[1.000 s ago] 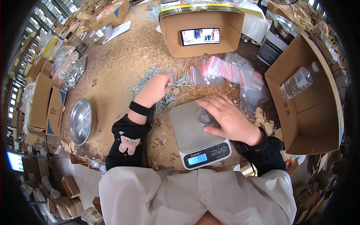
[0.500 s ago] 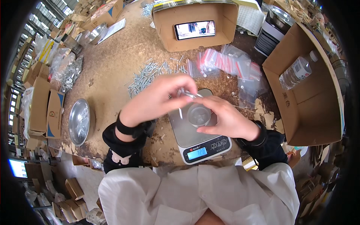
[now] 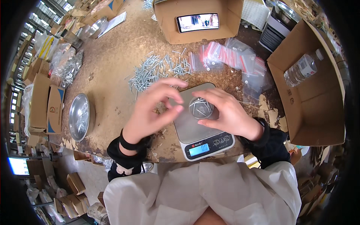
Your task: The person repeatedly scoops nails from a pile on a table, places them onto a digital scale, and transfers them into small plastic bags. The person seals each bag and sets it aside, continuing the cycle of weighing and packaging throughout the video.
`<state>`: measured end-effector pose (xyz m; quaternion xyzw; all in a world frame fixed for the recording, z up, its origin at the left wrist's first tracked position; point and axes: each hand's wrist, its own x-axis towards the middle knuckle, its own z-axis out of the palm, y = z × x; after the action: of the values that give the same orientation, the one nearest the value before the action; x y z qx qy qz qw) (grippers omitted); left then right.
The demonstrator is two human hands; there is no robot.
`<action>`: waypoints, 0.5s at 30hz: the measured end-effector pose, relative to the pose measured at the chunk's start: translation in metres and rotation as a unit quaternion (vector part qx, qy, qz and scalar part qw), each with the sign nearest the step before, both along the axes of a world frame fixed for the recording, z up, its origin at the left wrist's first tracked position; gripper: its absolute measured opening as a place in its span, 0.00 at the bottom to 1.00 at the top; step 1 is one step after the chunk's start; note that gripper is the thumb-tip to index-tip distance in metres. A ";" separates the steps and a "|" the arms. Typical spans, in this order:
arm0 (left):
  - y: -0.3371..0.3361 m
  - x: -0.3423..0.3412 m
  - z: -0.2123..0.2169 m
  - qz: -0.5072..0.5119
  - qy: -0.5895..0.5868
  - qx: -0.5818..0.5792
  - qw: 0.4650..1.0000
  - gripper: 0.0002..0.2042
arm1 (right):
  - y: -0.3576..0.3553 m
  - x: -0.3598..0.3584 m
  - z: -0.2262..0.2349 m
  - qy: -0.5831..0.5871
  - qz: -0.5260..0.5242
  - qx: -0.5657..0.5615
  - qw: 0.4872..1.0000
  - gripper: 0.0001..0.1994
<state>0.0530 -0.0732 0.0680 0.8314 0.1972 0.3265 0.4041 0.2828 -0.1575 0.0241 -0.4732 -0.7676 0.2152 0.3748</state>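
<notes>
A small clear cup [image 3: 201, 107] with several screws in it is held by my right hand [image 3: 225, 114] over the grey digital scale [image 3: 200, 138]. My left hand [image 3: 153, 107] hovers just left of the cup, fingers curled and pinched together; whether it holds screws I cannot tell. A loose heap of silver screws [image 3: 153, 71] lies on the worn wooden table [image 3: 112, 60] beyond my hands.
Clear zip bags with red strips [image 3: 228, 58] lie beyond the scale. A cardboard box holds a phone [image 3: 197, 21] at the back. An open carton with a water bottle [image 3: 303, 69] stands right. A metal bowl [image 3: 79, 117] sits left, near the table edge.
My left hand left the screw heap and came to the cup. My right hand raised the cup off the scale, then brought it lower with screws inside.
</notes>
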 end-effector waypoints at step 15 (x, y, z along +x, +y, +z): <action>0.078 -0.073 -0.066 0.292 0.135 0.118 0.940 0.12 | 0.006 0.018 0.014 -0.066 0.096 -0.049 0.992 0.39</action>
<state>-0.0197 0.0046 0.0021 0.8151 0.4440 0.3361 0.1599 0.3008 -0.1512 0.0379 -0.4288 -0.8207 0.2561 0.2774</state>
